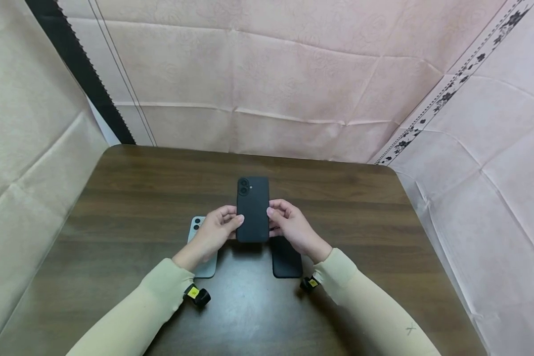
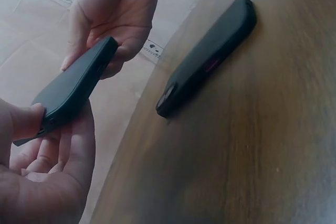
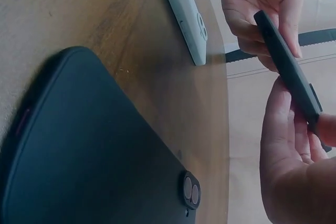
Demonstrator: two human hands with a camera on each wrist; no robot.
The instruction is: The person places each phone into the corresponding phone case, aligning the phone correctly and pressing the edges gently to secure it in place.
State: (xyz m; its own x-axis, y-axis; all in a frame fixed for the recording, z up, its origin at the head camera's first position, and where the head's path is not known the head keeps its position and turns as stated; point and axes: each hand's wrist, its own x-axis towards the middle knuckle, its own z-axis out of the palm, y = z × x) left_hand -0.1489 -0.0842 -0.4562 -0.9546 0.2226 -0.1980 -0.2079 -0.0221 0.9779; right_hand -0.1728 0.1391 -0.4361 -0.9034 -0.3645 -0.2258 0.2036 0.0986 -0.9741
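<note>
A black phone (image 1: pixel 252 212) with two round camera lenses stands raised above the table, its back towards the head camera. My left hand (image 1: pixel 218 227) pinches its left edge between thumb and fingers. On the opposite edge, my right hand (image 1: pixel 295 230) grips it the same way. Both wrist views show thumbs on one face of the held phone (image 2: pixel 79 85) and fingers behind it. A pale blue phone (image 1: pixel 206 267) lies below my left hand, partly covered by it. Beneath my right hand lies another dark phone (image 1: pixel 287 259), its camera end hidden in the head view.
The brown wooden table (image 1: pixel 151 188) has rounded far corners. Pale cloth (image 1: pixel 271 74) hangs behind it and at both sides, with a black band at left and a floral strip at right. Small black wrist cameras (image 1: pixel 198 295) are strapped at the sleeves.
</note>
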